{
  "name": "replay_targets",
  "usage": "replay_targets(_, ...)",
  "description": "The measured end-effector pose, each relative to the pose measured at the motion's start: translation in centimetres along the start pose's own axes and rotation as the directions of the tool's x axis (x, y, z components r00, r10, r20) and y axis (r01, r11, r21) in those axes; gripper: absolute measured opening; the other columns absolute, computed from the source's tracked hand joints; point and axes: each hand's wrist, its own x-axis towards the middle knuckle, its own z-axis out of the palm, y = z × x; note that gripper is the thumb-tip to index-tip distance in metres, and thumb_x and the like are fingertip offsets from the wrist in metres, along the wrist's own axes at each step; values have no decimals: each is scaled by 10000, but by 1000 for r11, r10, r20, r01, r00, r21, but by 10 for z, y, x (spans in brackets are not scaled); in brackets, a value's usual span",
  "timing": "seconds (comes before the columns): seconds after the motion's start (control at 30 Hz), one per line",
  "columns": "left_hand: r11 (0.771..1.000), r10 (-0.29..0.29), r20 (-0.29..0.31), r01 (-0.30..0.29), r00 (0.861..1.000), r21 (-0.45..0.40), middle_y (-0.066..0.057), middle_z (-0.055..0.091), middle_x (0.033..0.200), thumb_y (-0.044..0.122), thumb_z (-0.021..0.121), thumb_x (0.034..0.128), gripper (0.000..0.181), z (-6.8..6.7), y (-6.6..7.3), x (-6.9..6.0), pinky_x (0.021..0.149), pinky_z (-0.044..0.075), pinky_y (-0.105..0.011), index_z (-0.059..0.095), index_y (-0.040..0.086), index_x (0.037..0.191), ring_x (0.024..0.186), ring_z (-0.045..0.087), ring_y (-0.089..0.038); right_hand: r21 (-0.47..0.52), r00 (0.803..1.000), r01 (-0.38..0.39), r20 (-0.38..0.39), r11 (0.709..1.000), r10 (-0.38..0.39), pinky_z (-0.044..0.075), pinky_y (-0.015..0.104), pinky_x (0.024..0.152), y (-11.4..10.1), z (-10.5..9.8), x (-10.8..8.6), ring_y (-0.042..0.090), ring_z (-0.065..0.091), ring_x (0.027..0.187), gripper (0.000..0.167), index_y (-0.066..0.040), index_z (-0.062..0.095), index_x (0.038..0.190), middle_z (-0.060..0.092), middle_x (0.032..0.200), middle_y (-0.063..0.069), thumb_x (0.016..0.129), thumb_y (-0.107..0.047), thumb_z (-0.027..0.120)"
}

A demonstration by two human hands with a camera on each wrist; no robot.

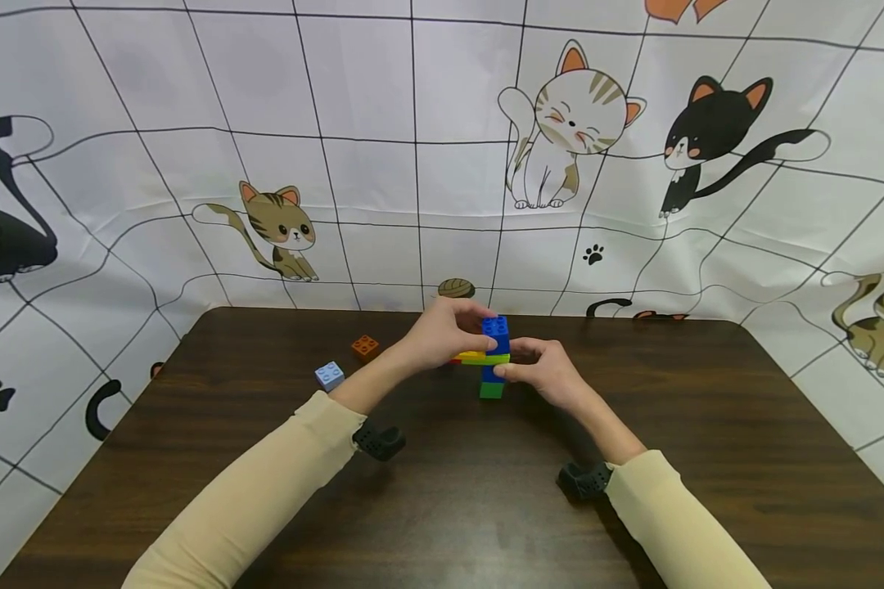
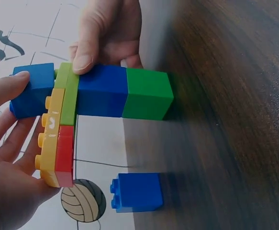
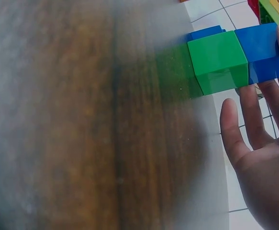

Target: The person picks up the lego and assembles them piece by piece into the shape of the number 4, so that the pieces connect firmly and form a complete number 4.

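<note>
Brick tower (image 1: 498,359) near the far edge of the surface (image 1: 457,515): I see left hand (image 1: 442,335) pinching its top blue brick (image 1: 497,327), right hand (image 1: 548,375) seemingly pinching the lower blue brick (image 2: 103,93).

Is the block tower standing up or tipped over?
Standing up: the head view shows its green block at the bottom, on the table, and a blue block on top, held by the left hand.

Head looks down; close wrist views share blocks (image 2: 101,93).
</note>
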Motion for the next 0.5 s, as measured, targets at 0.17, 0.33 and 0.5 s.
replay_targets(0.17,1000,17,-18,-17,1000,8,-129,730,1116,101,787,910,381,2,-1,-1,852,586,-319,689,-2,1263,994,692,-241,8,1000,-12,0,1000,12,578,380,875,-1,0,0,289,654,1036,459,-4,671,1291,718,1157,127,929,-263,784)
replay_targets(0.33,1000,26,-13,-25,1000,15,-123,729,1113,113,785,914,370,3,-1,-1,840,587,-312,694,2,1255,988,687,-236,17,1000,-14,4,1000,14,585,380,871,-1,-1,0,290,662,1029,457,2,669,1292,718,1159,137,932,-257,781)
replay_targets(0.5,998,32,0,-32,999,52,-125,721,1132,116,789,910,374,2,0,1,836,586,-300,699,9,1257,992,680,-237,20,1000,-10,11,1000,10,586,373,871,1,-1,0,283,670,1013,459,7,666,1292,718,1153,141,936,-261,778)
